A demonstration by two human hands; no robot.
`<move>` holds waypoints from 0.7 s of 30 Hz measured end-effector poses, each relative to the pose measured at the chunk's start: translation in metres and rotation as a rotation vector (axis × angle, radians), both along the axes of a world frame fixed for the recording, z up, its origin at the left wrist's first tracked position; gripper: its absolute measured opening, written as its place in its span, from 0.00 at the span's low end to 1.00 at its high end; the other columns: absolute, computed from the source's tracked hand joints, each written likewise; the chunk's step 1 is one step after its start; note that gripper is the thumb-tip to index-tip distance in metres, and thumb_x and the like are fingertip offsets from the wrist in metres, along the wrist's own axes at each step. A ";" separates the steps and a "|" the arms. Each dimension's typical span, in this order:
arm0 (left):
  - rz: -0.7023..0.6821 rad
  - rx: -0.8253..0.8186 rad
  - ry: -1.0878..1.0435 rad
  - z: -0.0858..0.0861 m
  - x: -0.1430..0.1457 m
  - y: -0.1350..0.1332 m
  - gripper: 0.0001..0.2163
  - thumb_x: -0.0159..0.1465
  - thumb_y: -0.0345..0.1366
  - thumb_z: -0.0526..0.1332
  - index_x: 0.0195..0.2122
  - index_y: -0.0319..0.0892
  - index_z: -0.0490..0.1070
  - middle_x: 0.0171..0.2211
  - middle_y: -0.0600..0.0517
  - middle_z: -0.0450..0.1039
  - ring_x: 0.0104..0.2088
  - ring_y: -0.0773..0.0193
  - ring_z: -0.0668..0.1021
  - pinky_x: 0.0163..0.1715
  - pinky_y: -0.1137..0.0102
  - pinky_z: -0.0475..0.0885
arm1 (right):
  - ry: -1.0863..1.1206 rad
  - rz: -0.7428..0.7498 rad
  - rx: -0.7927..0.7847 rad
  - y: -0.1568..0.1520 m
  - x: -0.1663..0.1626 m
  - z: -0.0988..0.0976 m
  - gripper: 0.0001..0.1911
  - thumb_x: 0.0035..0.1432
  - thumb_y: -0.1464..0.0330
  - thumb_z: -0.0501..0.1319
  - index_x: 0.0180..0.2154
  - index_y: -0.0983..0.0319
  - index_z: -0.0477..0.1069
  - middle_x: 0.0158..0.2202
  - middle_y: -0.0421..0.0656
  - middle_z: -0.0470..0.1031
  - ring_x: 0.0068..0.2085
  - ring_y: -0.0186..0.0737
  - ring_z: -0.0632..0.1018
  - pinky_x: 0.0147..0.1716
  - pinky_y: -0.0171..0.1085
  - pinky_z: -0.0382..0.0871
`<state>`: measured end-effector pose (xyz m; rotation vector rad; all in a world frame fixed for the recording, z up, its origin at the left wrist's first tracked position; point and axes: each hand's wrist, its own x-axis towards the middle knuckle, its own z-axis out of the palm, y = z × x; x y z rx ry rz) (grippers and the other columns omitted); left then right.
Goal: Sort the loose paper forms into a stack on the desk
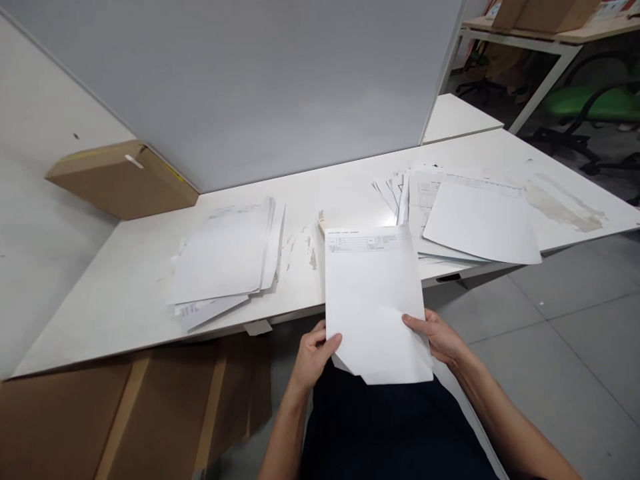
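Note:
A few sheets of white paper (373,300), with a printed table along the top, are held up in front of me over the table's front edge. My left hand (315,353) pinches their lower left edge, thumb on top and fingers behind. On the right edge, my right hand (437,335) grips them the same way. To the left lies an uneven paper stack (225,257) on the white table. A second, fanned-out pile of papers (480,217) is on the right, its front corner over the edge. Behind the held sheets, a small tan object (321,223) is mostly hidden.
A large grey panel (280,87) stands upright along the back of the table (125,307). One cardboard box (125,180) sits at the back left; more cardboard (170,393) is below the front edge. A green chair (593,100) and another desk (565,33) stand at the far right.

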<state>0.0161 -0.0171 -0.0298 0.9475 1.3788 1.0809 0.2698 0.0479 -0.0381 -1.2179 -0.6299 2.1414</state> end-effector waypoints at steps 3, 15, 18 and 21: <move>0.176 -0.120 -0.223 -0.001 0.009 0.004 0.14 0.50 0.38 0.67 0.37 0.39 0.74 0.37 0.47 0.76 0.37 0.57 0.76 0.37 0.67 0.71 | -0.027 0.048 0.028 -0.001 0.000 0.001 0.17 0.49 0.63 0.66 0.42 0.62 0.74 0.42 0.47 0.78 0.40 0.48 0.79 0.40 0.43 0.73; 0.021 -0.221 -0.343 -0.008 0.010 0.000 0.18 0.53 0.41 0.65 0.41 0.34 0.74 0.37 0.41 0.77 0.35 0.56 0.78 0.38 0.65 0.71 | -0.038 0.042 0.063 -0.003 -0.004 0.003 0.17 0.47 0.63 0.67 0.40 0.64 0.75 0.36 0.47 0.79 0.36 0.46 0.79 0.38 0.42 0.71; -0.150 -0.212 -0.275 -0.004 0.005 -0.001 0.17 0.54 0.41 0.65 0.40 0.34 0.75 0.37 0.41 0.77 0.37 0.55 0.77 0.41 0.63 0.70 | -0.059 -0.024 0.050 -0.002 -0.002 -0.003 0.17 0.46 0.64 0.68 0.38 0.64 0.76 0.35 0.47 0.80 0.34 0.45 0.79 0.36 0.40 0.71; -0.264 -0.146 -0.211 0.005 0.004 0.000 0.17 0.56 0.41 0.63 0.44 0.38 0.73 0.42 0.44 0.76 0.42 0.55 0.76 0.46 0.62 0.68 | -0.095 -0.080 0.048 0.000 0.001 -0.006 0.17 0.44 0.64 0.68 0.37 0.64 0.76 0.32 0.47 0.80 0.32 0.45 0.79 0.34 0.40 0.72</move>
